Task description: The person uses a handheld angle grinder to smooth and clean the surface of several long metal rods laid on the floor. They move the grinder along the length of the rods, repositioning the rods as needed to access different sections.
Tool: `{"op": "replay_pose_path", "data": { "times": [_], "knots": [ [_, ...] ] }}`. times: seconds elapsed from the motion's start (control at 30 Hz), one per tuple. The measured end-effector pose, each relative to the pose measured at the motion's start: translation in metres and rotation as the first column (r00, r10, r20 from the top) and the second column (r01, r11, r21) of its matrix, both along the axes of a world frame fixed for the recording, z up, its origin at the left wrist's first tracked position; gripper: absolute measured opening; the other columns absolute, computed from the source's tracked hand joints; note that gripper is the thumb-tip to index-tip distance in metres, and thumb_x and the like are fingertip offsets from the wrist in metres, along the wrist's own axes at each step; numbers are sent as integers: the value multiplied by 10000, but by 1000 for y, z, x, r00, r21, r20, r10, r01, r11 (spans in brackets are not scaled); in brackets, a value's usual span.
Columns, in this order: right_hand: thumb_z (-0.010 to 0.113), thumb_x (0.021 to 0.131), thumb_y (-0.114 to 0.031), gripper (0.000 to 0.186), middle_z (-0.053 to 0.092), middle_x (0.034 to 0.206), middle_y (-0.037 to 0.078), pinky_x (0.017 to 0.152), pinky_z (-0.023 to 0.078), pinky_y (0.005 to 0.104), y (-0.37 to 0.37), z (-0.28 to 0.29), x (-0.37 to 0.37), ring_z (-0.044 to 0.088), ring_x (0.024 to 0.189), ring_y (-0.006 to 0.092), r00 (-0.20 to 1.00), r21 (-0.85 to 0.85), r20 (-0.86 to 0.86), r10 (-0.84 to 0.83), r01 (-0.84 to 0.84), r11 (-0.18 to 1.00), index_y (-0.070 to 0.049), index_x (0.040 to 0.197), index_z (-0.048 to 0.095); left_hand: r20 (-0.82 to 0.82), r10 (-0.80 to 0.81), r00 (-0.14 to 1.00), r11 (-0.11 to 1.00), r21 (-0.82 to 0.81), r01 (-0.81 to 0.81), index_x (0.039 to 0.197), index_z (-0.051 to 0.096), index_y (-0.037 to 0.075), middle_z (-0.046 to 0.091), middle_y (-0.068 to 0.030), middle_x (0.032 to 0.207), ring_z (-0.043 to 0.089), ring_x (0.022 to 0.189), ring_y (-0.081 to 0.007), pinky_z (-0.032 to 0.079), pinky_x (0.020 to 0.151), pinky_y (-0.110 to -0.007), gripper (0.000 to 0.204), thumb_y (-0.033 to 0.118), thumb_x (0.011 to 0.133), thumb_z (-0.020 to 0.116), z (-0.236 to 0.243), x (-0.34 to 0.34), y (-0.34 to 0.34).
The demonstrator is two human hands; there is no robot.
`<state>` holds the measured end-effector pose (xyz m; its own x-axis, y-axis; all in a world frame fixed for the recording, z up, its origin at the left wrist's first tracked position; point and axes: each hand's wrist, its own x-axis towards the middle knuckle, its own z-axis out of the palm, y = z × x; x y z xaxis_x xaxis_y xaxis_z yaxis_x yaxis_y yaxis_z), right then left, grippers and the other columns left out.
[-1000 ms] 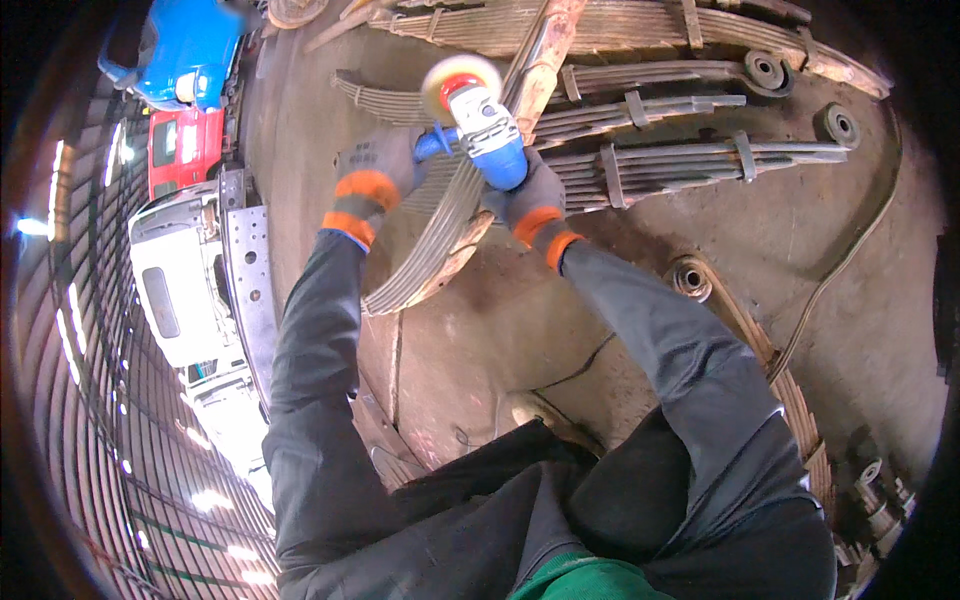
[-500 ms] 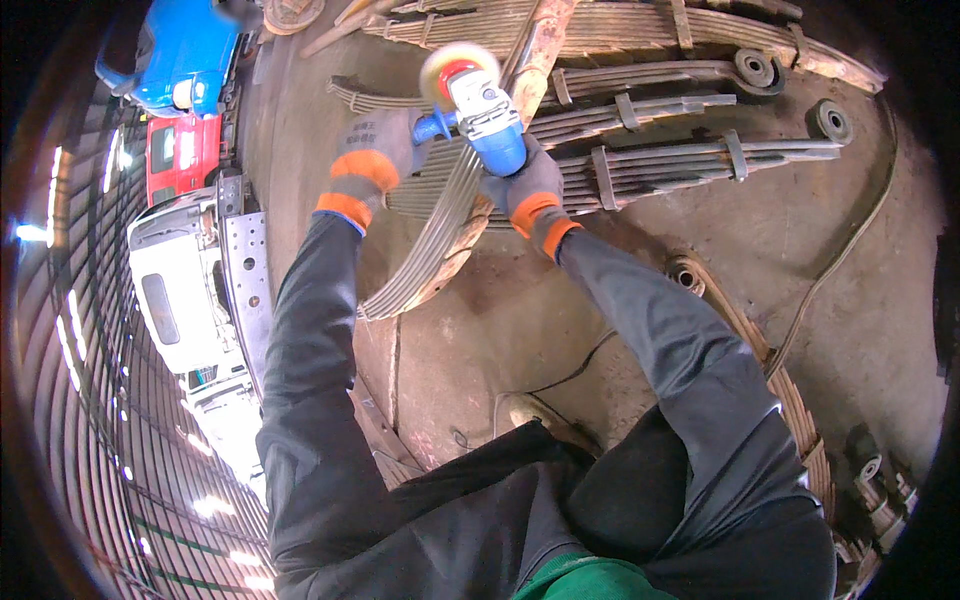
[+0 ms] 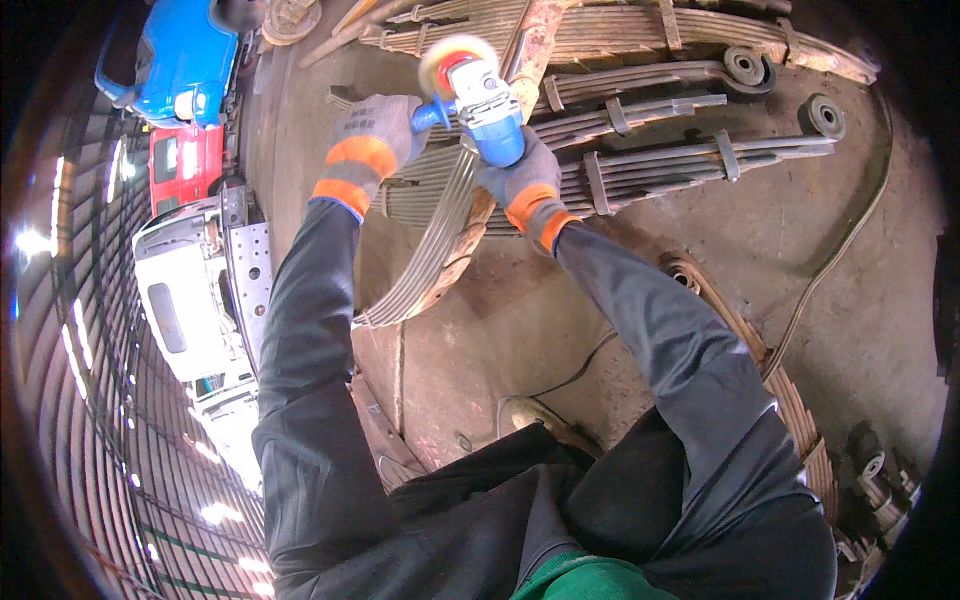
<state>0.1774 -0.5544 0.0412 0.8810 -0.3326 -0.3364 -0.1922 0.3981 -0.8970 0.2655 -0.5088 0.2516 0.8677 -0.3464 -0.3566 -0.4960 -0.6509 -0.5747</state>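
Observation:
A blue and silver angle grinder (image 3: 488, 110) is held out in front of me over a curved leaf spring (image 3: 430, 250). My left hand (image 3: 375, 140), in a grey and orange glove, is closed round the grinder's blue side handle. My right hand (image 3: 525, 178), gloved alike, wraps round the rear of its blue body. The round disc (image 3: 455, 62) at the far end looks blurred, with a red centre. Whether the disc touches metal I cannot tell. Beneath the grinder the leaf spring's stacked strips run toward the lower left, with rusty brown along one side.
More leaf spring packs (image 3: 690, 165) lie on the floor ahead and to the right, some with rolled eyes. A cable (image 3: 850, 240) curves along the right. Another rusty spring (image 3: 735, 320) lies beside my right arm. Blue (image 3: 185, 60), red and white truck cabs stand at left.
The grinder and both my hands have shifted very slightly up in the picture. The view has turned a little; both hands keep their hold.

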Motion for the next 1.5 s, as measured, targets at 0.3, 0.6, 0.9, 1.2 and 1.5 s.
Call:
{"op": "replay_pose_path", "data": {
  "times": [0.3,0.6,0.9,1.2,1.5],
  "knots": [
    [901,608,-400,640,755,1038,111,890,552,381,-29,18,2,718,976,289,999,-34,-20,27,-28,999,-115,1133,672,13,-70,997,998,4,70,986,735,169,732,-146,1035,687,960,-401,551,858,-518,228,329,889,606,1,14,-15],
    [898,584,-331,627,759,1034,93,896,551,369,-49,17,21,719,973,269,1000,1,6,6,-6,1000,-126,1136,685,27,0,1000,999,40,-1,1033,744,212,737,-130,1062,696,976,-380,552,871,-505,240,357,891,616,3,31,-44],
    [856,597,-311,573,755,1049,103,892,554,381,-63,20,32,716,991,282,1000,-51,-14,-8,7,999,-130,1115,694,20,-45,999,997,67,43,1062,754,232,742,-131,1073,701,980,-378,558,863,-505,259,357,887,608,-1,58,-48],
    [846,641,-277,504,767,1004,88,854,554,339,-71,22,39,731,934,203,999,-79,-18,-39,38,996,-91,1089,707,33,-124,992,992,18,124,1014,750,162,737,-163,998,688,922,-405,549,841,-496,271,361,893,611,6,53,-65],
    [862,593,-307,537,751,1032,132,881,558,390,-84,30,44,720,976,304,999,-17,-13,-37,36,999,-122,1076,714,68,-100,993,994,56,96,1115,751,244,745,-113,1101,700,1017,-366,557,887,-499,297,366,870,636,2,75,-69]
  ]
}}
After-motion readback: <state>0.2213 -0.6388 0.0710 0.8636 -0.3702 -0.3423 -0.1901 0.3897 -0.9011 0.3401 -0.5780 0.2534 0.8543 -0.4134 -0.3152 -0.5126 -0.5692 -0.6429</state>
